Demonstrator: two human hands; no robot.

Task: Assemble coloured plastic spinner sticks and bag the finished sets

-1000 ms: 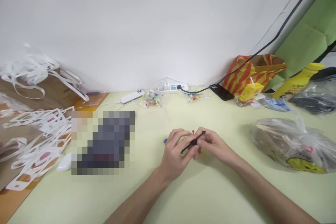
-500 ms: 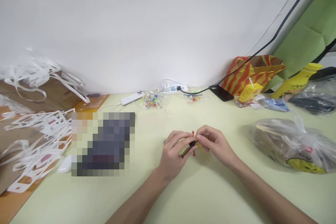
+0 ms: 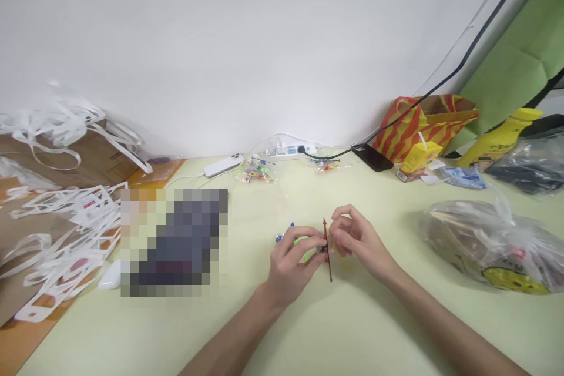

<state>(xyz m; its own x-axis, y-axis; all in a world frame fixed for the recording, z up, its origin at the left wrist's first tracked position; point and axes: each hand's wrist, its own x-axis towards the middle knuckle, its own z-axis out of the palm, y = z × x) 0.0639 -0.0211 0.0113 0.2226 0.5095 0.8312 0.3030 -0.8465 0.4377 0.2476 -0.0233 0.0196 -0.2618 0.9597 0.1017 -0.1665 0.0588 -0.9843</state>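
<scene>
My left hand [image 3: 294,261] pinches a small bundle of thin coloured picks over the pale yellow table [image 3: 335,329]. A black pick [image 3: 328,264] and a red arrow-tipped pick [image 3: 325,230] stand nearly upright from its fingertips, and green and blue ends [image 3: 291,234] poke out to the left. My right hand [image 3: 356,239] sits just right of the bundle, fingers curled and slightly apart, close to the picks; a yellow pick [image 3: 341,254] lies under it, and whether the fingers grip it is unclear.
Small bags of coloured picks [image 3: 258,170] lie near a power strip [image 3: 288,150] at the wall. A plastic bag [image 3: 489,244] sits at right, a striped bag [image 3: 418,120] and juice carton [image 3: 418,158] behind it. White paper strips [image 3: 57,211] pile at left beside a pixelated patch [image 3: 174,241].
The black pick swung from a slanted, nearly flat pose to almost upright in my left hand. My right hand let go of it and drew slightly right.
</scene>
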